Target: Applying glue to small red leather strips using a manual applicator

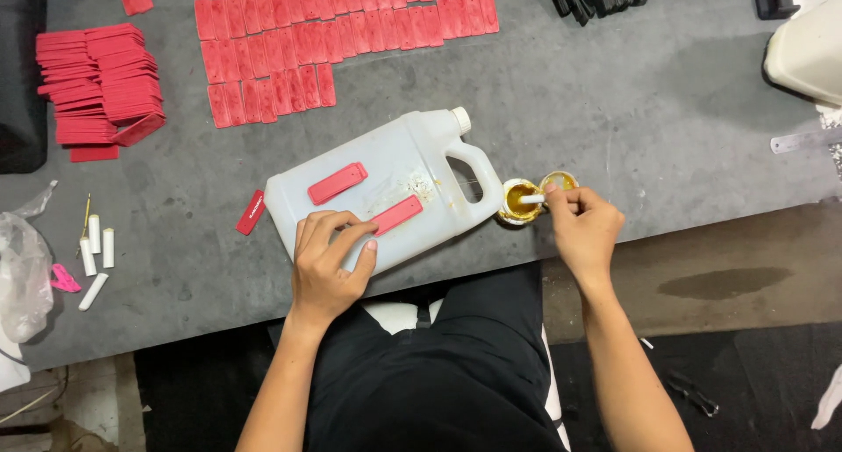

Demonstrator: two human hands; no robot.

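- Red was the colour of nearly everything on the grey surface: a tiled field of red strips at the far side, and a loose stack of the same strips off to the left.
- A white plastic jug lay on its side near the front edge, serving as a work block, with one red strip resting on top and a second strip lower down.
- The left hand lay on the jug, fingers bent, their tips pressing the near end of that second strip to steady it.
- The right hand was closed in a pinch around a small white applicator, its tip dipped into a little pot of yellow glue; a second small pot sat touching it.
- To my eye, doing this dip well meant taking only a modest load and wiping the excess on the rim, since dried yellow flecks already marked the jug beside the handle.
- Keeping the left fingertips clear of the strip's face seemed wise, so that the strip stayed pinned while the whole face remained free for the glue.
- Spare white sticks and a clear bag lay at the left.
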